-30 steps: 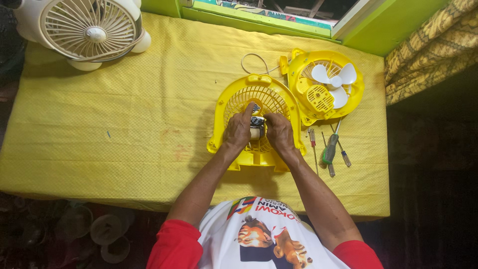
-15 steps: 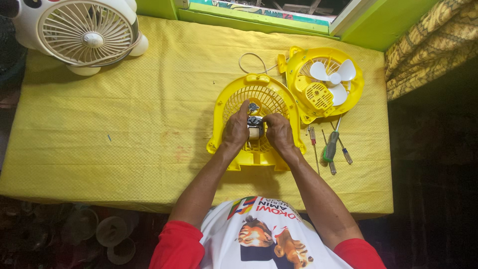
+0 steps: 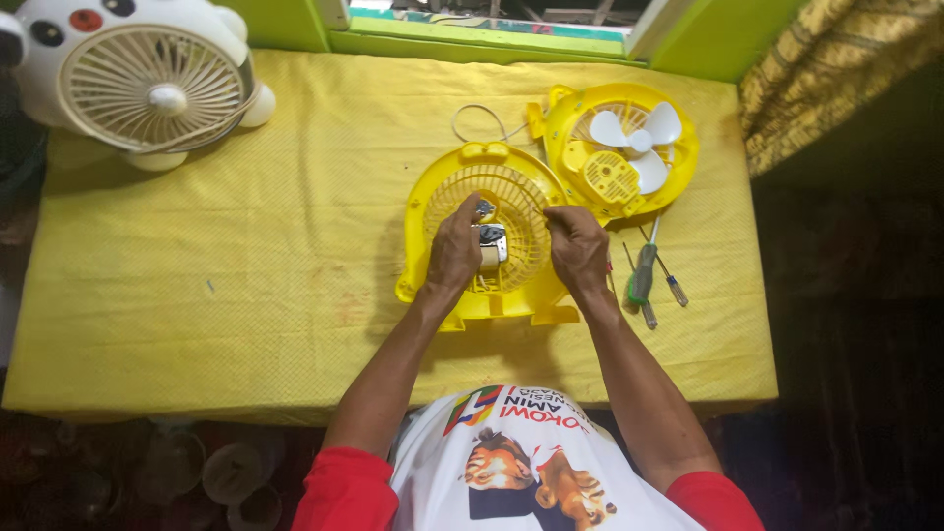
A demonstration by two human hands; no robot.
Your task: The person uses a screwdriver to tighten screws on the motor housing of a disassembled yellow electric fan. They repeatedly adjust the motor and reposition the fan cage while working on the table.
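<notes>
A yellow fan housing with a round grille point(image 3: 450, 193) lies flat on the table in front of me. My left hand point(image 3: 454, 252) rests on the grille, its fingers on a small metal motor point(image 3: 491, 245) at the centre. My right hand point(image 3: 577, 246) sits at the grille's right rim with its fingers curled together; what it pinches is too small to make out. Behind, at the right, lies the other yellow fan half point(image 3: 615, 177) with white blades point(image 3: 634, 138), joined by a thin white wire point(image 3: 482, 118).
A yellow cloth point(image 3: 246, 265) covers the table. A white fan shaped like an animal point(image 3: 147, 88) stands at the far left corner. Screwdrivers, one with a green handle point(image 3: 643, 275), lie just right of my right hand. A green sill runs along the back edge.
My right hand has drawn away from the motor toward the grille's right rim. The left hand stays on the motor. The camera view shifted slightly.
</notes>
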